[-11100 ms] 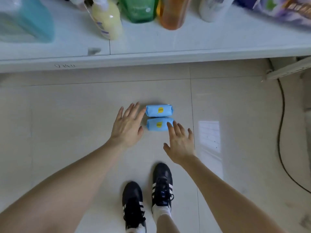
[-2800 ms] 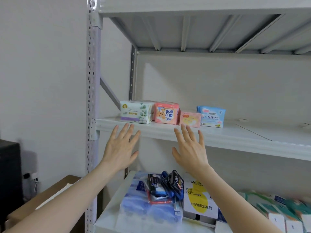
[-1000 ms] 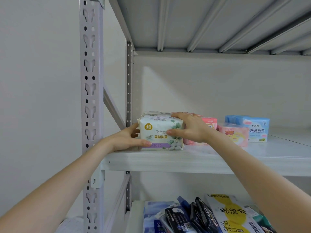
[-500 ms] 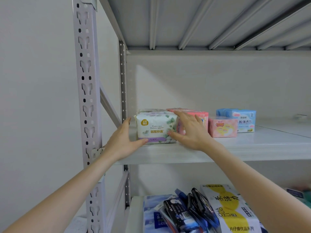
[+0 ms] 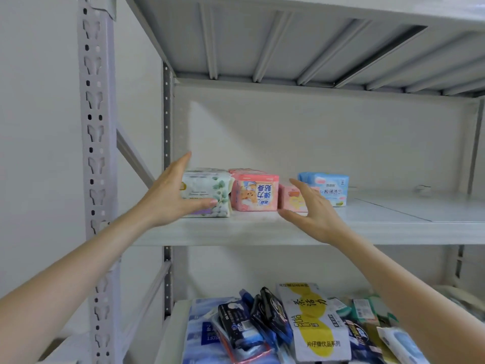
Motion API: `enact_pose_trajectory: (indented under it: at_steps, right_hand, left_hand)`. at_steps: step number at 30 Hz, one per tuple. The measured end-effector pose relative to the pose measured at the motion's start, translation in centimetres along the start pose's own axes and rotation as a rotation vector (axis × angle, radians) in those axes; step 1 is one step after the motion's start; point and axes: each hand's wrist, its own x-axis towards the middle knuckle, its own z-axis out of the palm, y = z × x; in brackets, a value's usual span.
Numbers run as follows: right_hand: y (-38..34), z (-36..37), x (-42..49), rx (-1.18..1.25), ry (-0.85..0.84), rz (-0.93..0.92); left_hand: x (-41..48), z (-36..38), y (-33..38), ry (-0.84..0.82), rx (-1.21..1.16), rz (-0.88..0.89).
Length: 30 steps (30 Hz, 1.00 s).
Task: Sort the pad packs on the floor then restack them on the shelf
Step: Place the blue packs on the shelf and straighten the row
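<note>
On the middle shelf [image 5: 262, 232] of a pale grey metal rack, four soft plastic pad packs stand in a row near the left upright.
- White pad pack with green leaf print [image 5: 207, 191]: leftmost, upright on the shelf board. Left hand [image 5: 168, 198] is cupped around its left end, thumb lying across the lower front, fingers raised above the top; whether the fingers press the pack cannot be told.
- Large pink pad pack with cartoon print [image 5: 254, 193]: just beside the white one, touching or nearly so.
- Small pink pad pack [image 5: 291, 198]: next along, lower, partly hidden behind the right hand.
- Light blue pad pack [image 5: 329, 187]: rightmost, set further back.
- Right hand [image 5: 312, 214]: open, fingers spread, empty, in front of the small pink pack.
- Lower shelf: mixed packaged goods, among them a white-and-yellow carton [image 5: 312, 321] and dark blue packets [image 5: 244, 327].
</note>
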Motion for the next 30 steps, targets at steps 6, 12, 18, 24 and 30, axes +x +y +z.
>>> enact_pose_trajectory:
  at_steps: [6, 12, 18, 24, 30]
  right_hand:
    - [4.2, -5.2, 1.5, 0.058, -0.039, 0.081]
    - [6.8, -5.1, 5.1, 0.175, -0.142, 0.108]
    - [7.6, -2.8, 10.3, 0.235, -0.288, 0.093]
    - [7.7, -0.7, 14.6, 0.228, -0.463, 0.073]
    - [8.8, 0.6, 17.7, 0.154, -0.634, 0.074]
  left_hand:
    - [3.5, -0.2, 4.2, -0.212, 0.115, -0.021]
    - [8.2, 1.1, 5.6, -0.443, 0.214, -0.069]
    - [13.6, 2.5, 4.5, -0.563, 0.321, -0.126]
    - [17.4, 4.3, 3.9, -0.723, 0.426, -0.181]
    - [19.8, 5.3, 3.0, -0.815, 0.51, -0.227]
